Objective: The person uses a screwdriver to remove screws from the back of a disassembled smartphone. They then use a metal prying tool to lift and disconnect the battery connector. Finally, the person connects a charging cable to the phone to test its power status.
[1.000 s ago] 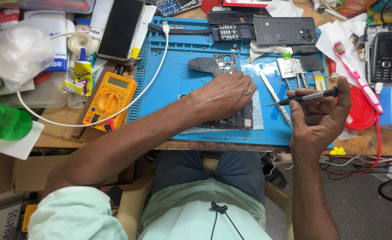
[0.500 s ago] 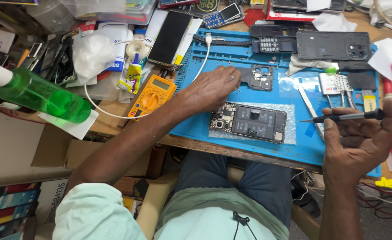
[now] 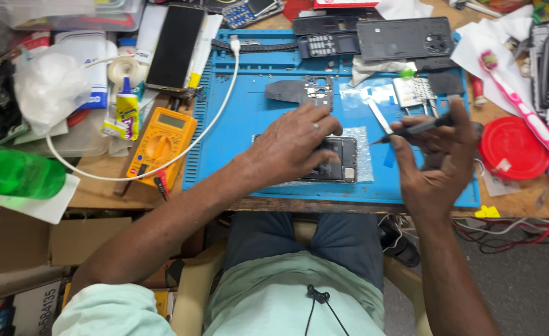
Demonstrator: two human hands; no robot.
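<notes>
Both hands busy: left hand [image 3: 293,146] flat on opened phone [image 3: 337,163], right fingers [image 3: 405,134] pinching screwdriver [image 3: 421,127].

Bare blue mat [image 3: 237,134] is lying open at nine o'clock of my left hand [image 3: 293,146]. At twelve, a loose circuit board [image 3: 302,91] is blocking me. Tweezers [image 3: 380,118] are crowding the gap toward my right hand [image 3: 436,158] at three.

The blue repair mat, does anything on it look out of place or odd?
Mostly orderly. One oddity: a white charging cable trails across the blue repair mat's left edge toward the yellow multimeter. The opened phone lies flat under the left hand.
</notes>
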